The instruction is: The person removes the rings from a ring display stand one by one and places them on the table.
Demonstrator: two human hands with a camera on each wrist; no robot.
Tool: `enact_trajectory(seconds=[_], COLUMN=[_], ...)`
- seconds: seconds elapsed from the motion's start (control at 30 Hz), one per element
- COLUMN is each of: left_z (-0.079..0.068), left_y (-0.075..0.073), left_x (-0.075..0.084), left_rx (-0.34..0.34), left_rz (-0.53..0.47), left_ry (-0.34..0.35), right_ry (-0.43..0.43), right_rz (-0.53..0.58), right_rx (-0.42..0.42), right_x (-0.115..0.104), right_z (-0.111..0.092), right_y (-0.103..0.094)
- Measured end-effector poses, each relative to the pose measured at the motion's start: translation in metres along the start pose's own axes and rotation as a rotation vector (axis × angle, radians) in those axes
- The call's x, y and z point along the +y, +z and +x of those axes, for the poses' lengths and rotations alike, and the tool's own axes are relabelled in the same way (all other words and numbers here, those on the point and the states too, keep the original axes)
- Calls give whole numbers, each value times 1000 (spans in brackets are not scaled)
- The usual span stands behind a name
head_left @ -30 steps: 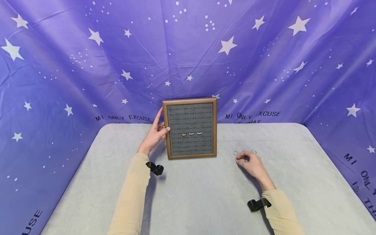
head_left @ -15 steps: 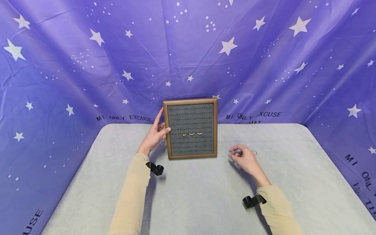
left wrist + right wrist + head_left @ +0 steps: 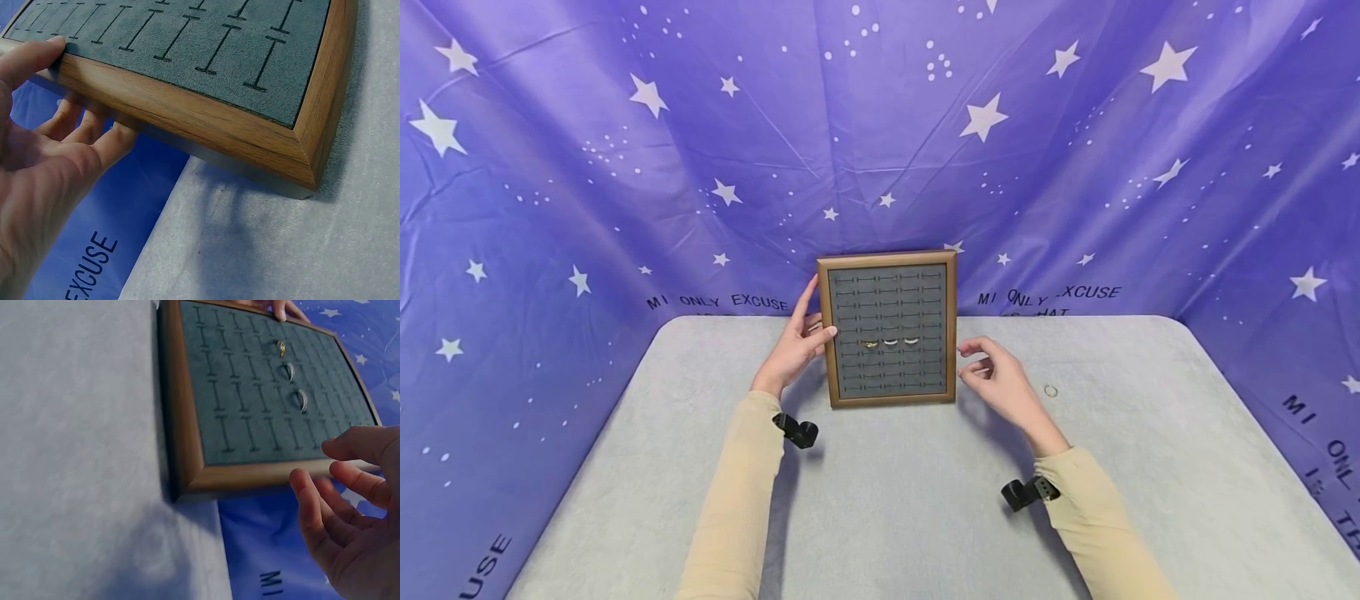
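A wood-framed ring display board (image 3: 891,292) with a grey slotted pad stands tilted up near the back of the table. My left hand (image 3: 792,343) grips its left side, thumb on the front of the frame and fingers behind. Three rings sit in one row of slots: a gold ring (image 3: 281,348) and two silver rings (image 3: 289,372). My right hand (image 3: 997,385) is raised just right of the frame, thumb and index finger curved towards each other around a ring that hardly shows. Another ring (image 3: 1050,390) lies on the table behind it.
The table (image 3: 880,500) has a pale grey cloth. A purple-blue star-printed curtain (image 3: 880,125) hangs close behind the board and along both sides. A black wrist camera (image 3: 1030,492) sits on each sleeve.
My right hand has lifted from the rings on the table and moved left to the board's right edge. One ring is gone from the table. The left hand keeps its grip.
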State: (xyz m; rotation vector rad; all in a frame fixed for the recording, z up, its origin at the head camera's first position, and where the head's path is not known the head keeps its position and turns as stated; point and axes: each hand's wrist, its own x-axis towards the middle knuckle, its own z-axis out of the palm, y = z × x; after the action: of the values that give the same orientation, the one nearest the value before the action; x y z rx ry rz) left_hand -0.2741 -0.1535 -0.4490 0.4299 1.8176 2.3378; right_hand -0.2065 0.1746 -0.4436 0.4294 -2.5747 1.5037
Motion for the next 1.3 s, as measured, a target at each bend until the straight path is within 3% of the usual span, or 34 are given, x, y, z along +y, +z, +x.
enact_trajectory(seconds=[0.47,0.8,1.3], left_z=[1,1,-2], left_y=[-1,-1,2], left_x=[0,-2,-2], left_rx=[-5,18,60], left_rz=[-16,-7,76], left_ry=[14,38,67], right_ry=[-144,-187,-132], right_rz=[-62,-109,-247], right_rx=[-31,-4,81], right_x=[-18,-23,-30], right_z=[21,35,41], right_y=[23,44,55])
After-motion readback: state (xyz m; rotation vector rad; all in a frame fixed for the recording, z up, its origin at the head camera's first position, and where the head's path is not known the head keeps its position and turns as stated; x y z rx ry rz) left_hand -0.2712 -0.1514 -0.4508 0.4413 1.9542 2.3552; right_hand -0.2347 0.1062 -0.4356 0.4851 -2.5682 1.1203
